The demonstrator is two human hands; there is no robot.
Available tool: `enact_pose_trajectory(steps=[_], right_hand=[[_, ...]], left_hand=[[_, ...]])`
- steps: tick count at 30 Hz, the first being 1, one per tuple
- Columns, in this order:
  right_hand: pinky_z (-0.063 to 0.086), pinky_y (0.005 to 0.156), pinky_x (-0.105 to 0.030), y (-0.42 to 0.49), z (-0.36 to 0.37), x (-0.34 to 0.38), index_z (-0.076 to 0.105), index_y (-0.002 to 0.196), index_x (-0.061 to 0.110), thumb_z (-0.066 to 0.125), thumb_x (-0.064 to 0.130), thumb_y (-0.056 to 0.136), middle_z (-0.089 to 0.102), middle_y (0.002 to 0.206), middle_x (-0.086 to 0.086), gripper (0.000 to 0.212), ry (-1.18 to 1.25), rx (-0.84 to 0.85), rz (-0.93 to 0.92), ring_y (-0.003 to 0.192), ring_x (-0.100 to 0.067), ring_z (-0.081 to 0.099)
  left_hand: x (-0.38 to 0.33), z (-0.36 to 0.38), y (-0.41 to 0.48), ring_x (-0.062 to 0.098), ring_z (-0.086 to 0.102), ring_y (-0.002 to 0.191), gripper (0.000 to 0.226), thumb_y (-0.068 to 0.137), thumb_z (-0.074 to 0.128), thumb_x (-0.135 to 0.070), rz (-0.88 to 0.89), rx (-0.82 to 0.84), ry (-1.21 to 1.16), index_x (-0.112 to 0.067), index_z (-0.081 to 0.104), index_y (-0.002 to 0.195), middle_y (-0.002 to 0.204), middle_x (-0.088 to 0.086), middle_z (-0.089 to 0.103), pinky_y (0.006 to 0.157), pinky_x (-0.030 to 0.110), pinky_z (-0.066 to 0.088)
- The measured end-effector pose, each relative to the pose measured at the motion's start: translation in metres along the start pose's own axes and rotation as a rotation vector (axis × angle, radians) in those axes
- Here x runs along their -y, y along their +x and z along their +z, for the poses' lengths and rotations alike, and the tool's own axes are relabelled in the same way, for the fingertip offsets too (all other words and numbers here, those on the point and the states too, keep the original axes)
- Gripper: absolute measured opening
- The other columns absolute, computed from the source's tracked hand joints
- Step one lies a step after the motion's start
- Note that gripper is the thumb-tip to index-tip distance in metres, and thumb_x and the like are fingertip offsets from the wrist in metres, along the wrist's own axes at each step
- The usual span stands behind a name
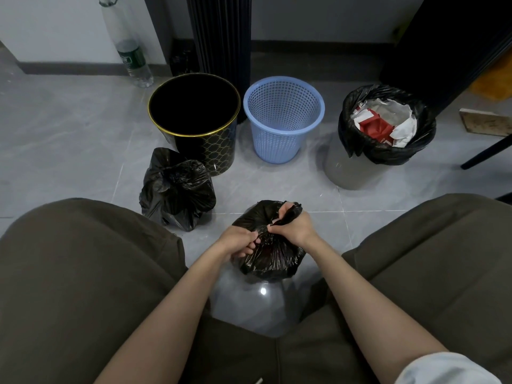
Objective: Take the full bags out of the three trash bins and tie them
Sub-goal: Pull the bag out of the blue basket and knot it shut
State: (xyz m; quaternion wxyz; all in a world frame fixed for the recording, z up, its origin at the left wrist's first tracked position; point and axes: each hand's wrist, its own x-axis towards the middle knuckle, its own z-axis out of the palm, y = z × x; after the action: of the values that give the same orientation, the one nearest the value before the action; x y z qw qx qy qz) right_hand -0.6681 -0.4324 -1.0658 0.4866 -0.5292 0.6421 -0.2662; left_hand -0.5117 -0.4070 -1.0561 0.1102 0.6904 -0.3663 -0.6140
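Observation:
A black trash bag sits on the floor between my knees. My left hand grips the bunched neck of the bag from the left. My right hand pinches a twisted end of the same bag from the right. Another black bag, tied at the top, lies on the floor to the left. Behind it stands a black bin with a gold rim, with no bag inside. The blue mesh bin is bare too. A grey bin at the right holds a black bag full of red and white paper.
A clear plastic bottle leans on the wall at the back left. A dark ribbed column stands behind the bins. A dark chair leg and a wooden board are at the right. The floor is grey tile.

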Motion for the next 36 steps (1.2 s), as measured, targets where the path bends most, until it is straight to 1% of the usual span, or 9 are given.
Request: enact_pose_trajectory(steps=[2,6,13,17,20,23,26,31,36], right_hand=[[0.045,0.063,-0.015,-0.001,-0.001,0.003,0.042,0.066,0.026,0.077,-0.002,0.067,0.060,0.064,0.004,0.045,-0.126,0.030,-0.112,0.065,-0.012,0.060],[0.048,0.065,-0.035,-0.007,-0.001,0.004,0.032,0.070,0.030,0.064,0.001,0.072,0.061,0.069,-0.004,0.043,-0.459,0.051,-0.332,0.067,-0.023,0.058],[0.039,0.054,-0.032,-0.022,-0.012,0.006,0.051,0.076,0.009,0.061,-0.007,0.062,0.046,0.062,0.000,0.024,-0.681,-0.093,-0.716,0.057,-0.020,0.046],[0.046,0.063,-0.026,-0.021,-0.018,0.013,0.064,0.097,0.002,0.064,-0.007,0.069,0.056,0.074,-0.003,0.029,-0.629,-0.254,-0.836,0.070,-0.017,0.055],[0.046,0.067,-0.024,-0.018,-0.020,0.022,0.066,0.100,0.001,0.062,-0.011,0.070,0.057,0.075,-0.004,0.033,-0.596,-0.327,-0.916,0.071,-0.016,0.055],[0.045,0.068,-0.022,-0.020,-0.024,0.037,0.064,0.098,0.005,0.057,-0.004,0.078,0.053,0.071,-0.003,0.023,-0.513,-0.377,-0.962,0.067,-0.013,0.052],[0.050,0.071,-0.025,-0.024,-0.026,0.050,0.048,0.087,0.019,0.059,-0.003,0.085,0.064,0.077,-0.003,0.025,-0.297,-0.452,-0.882,0.074,-0.013,0.064],[0.051,0.087,-0.021,-0.023,-0.031,0.067,0.062,0.098,0.005,0.067,0.005,0.085,0.072,0.096,0.002,0.014,-0.045,-0.449,-0.757,0.093,-0.005,0.068],[0.053,0.086,-0.028,-0.018,-0.032,0.071,0.073,0.096,0.004,0.071,0.004,0.083,0.073,0.096,-0.001,0.014,0.009,-0.467,-0.777,0.091,-0.010,0.069]], left_hand=[[0.000,0.000,-0.003,0.003,0.050,0.052,0.027,0.095,0.051,-0.032,-0.073,0.041,-0.046,-0.020,0.060,0.073,0.063,-0.007,0.049,0.041,0.012,0.035],[0.004,0.004,-0.005,0.004,0.046,0.053,0.025,0.095,0.051,-0.034,-0.120,0.080,-0.032,-0.021,0.060,0.075,0.063,-0.007,0.045,0.046,0.014,0.034],[-0.005,0.000,-0.008,0.007,0.047,0.059,0.031,0.094,0.049,-0.039,0.150,0.068,0.148,-0.022,0.057,0.069,0.063,-0.005,0.048,0.056,0.020,0.038],[-0.020,-0.017,-0.010,0.008,0.043,0.055,0.031,0.091,0.054,-0.038,0.459,-0.318,0.378,-0.021,0.060,0.066,0.055,-0.006,0.045,0.060,0.027,0.036],[-0.034,-0.030,-0.015,0.012,0.044,0.099,0.017,0.093,0.052,-0.030,0.745,-0.614,0.463,-0.026,0.062,0.104,0.100,-0.006,0.052,0.090,0.027,0.036],[-0.050,-0.041,-0.017,0.017,0.018,0.135,0.029,0.096,0.046,-0.030,0.894,-0.501,0.642,-0.039,0.056,0.122,0.144,-0.013,0.034,0.109,0.038,0.016],[-0.062,-0.044,-0.017,0.017,-0.001,0.144,0.025,0.095,0.049,-0.031,0.897,-0.364,0.630,-0.041,0.062,0.115,0.153,-0.016,0.022,0.112,0.046,0.006],[-0.083,-0.048,-0.022,0.012,0.018,0.144,0.013,0.093,0.053,-0.031,0.860,-0.263,0.369,-0.035,0.065,0.093,0.141,-0.014,0.046,0.116,0.047,0.002],[-0.092,-0.050,-0.029,0.000,0.056,0.106,0.005,0.091,0.055,-0.037,0.807,-0.217,0.401,-0.039,0.060,0.091,0.095,-0.024,0.062,0.112,0.048,0.020]])
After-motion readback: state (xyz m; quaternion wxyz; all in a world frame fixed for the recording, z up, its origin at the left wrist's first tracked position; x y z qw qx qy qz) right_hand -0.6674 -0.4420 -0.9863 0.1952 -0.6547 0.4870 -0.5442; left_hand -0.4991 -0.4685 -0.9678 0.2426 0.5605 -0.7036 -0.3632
